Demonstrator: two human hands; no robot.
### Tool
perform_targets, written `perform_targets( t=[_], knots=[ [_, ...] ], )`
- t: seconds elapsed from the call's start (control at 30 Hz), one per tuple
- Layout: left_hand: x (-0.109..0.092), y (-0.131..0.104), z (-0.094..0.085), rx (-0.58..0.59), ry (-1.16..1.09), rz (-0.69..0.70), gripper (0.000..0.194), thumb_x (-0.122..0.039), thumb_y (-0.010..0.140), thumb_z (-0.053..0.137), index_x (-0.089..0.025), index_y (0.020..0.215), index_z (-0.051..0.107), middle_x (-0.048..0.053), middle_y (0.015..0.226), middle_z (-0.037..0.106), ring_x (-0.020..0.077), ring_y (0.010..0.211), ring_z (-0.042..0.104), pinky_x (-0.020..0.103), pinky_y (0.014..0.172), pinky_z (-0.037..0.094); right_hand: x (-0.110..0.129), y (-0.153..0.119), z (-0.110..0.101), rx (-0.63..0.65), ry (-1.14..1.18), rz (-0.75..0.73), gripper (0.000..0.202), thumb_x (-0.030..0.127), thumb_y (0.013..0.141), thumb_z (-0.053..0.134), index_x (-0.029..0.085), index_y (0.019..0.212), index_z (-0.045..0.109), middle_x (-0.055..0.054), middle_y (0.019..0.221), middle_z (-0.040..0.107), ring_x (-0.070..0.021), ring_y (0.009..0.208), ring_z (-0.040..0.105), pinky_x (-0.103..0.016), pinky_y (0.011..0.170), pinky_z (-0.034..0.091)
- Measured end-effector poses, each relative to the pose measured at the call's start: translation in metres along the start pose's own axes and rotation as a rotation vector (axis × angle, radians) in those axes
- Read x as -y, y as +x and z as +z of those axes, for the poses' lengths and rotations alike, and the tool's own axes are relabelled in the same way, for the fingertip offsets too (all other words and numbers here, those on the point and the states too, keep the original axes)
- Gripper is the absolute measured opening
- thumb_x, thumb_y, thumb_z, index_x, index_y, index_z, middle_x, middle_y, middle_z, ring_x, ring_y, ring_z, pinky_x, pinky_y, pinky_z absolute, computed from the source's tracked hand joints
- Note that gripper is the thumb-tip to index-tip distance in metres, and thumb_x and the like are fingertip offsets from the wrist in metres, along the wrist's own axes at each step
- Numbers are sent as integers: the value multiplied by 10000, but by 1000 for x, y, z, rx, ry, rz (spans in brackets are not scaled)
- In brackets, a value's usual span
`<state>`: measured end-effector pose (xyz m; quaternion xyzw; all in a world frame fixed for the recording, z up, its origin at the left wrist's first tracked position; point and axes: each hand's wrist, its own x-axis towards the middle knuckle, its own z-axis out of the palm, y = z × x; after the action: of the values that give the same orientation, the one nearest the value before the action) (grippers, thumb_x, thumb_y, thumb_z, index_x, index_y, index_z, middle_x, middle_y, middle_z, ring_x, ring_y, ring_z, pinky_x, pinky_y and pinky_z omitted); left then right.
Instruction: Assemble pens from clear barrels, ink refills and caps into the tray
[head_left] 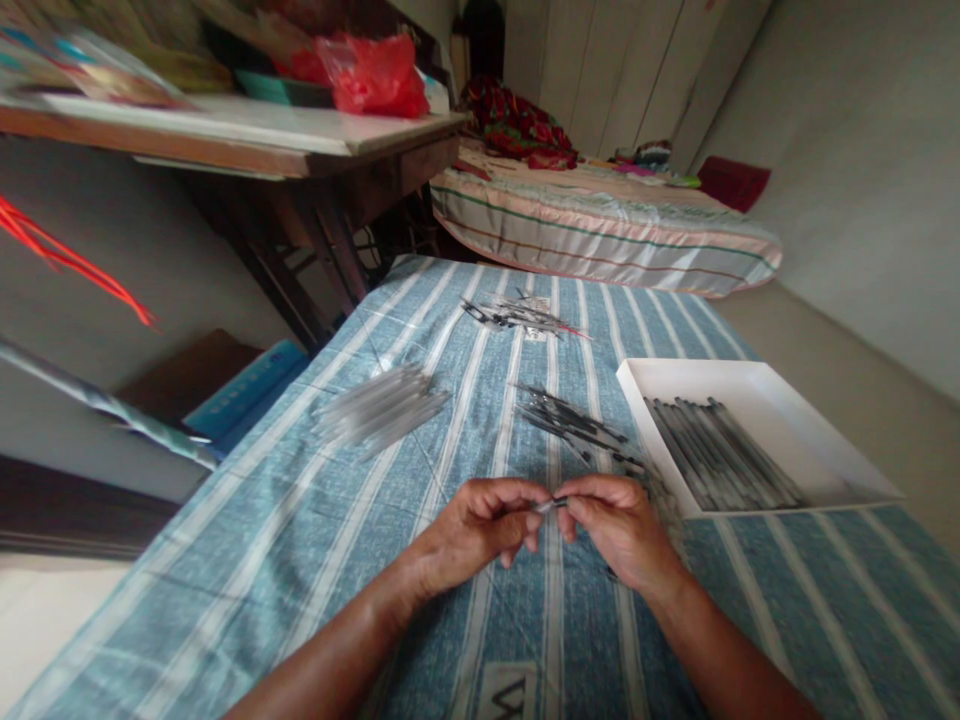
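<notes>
My left hand [476, 525] and my right hand [622, 530] meet above the near middle of the cloth. Between their fingertips is a thin pen [551, 506], pale at the left end and dark at the right. Both hands pinch it, and the fingers cover most of its length. Just beyond my right hand lies a loose pile of slim black pen parts [570, 425]. Clear pen barrels [386, 405] lie side by side to the left. Farther back, thin dark refills [517, 315] are scattered, a red one among them.
On the right stands a shallow white box [817, 420] with a row of dark pens [724, 455] along its left side. A striped blue cloth [375, 560] covers the work surface. Beyond are a wooden table [300, 140] with a red plastic bag [379, 75], and a bed [600, 225].
</notes>
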<state>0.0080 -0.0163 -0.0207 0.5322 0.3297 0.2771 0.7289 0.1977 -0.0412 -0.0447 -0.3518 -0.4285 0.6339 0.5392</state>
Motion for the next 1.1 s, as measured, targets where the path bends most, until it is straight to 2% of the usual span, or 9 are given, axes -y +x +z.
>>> perform_targets(
  t=[0.47,0.67,0.8,0.97,1.03,1.1],
  knots=[
    [1,0,1,0,-9,4,269,-294,773,657,-141,994,648,-14,630,594,71,520,488,181,442,368,-1,1,3,9,-1,21,142,303,737,710,186,812,739,8,524,638,-110,463,544,-249,491,446],
    [-5,0,2,29,59,-30,264,-326,785,638,-115,945,648,-13,620,576,60,499,453,179,435,363,-5,1,1,69,-38,8,132,279,779,674,194,858,737,11,543,645,-104,469,552,-234,491,454],
    [-5,0,0,26,81,-33,265,-327,799,616,-114,954,636,-6,638,585,62,490,447,184,431,355,1,-1,0,62,-299,-66,154,278,832,605,199,896,721,15,567,649,-108,497,581,-225,511,475],
    [-4,1,1,23,191,-67,264,-334,806,581,-111,938,635,-12,632,558,67,497,424,188,437,346,14,-3,-2,97,-801,-387,163,191,833,562,171,921,698,-30,676,684,-134,606,628,-238,593,488],
    [-5,1,2,34,231,-84,258,-340,807,567,-116,913,637,-15,634,540,72,506,424,189,437,339,17,-2,-2,125,-900,-481,141,175,826,566,154,885,692,-47,695,683,-138,624,627,-236,605,480],
    [-7,1,2,43,268,-99,240,-342,811,549,-126,875,634,-24,628,516,74,510,419,190,441,333,17,-1,-3,151,-945,-496,139,181,844,551,141,860,683,-51,682,671,-132,612,617,-225,595,466]
  ],
)
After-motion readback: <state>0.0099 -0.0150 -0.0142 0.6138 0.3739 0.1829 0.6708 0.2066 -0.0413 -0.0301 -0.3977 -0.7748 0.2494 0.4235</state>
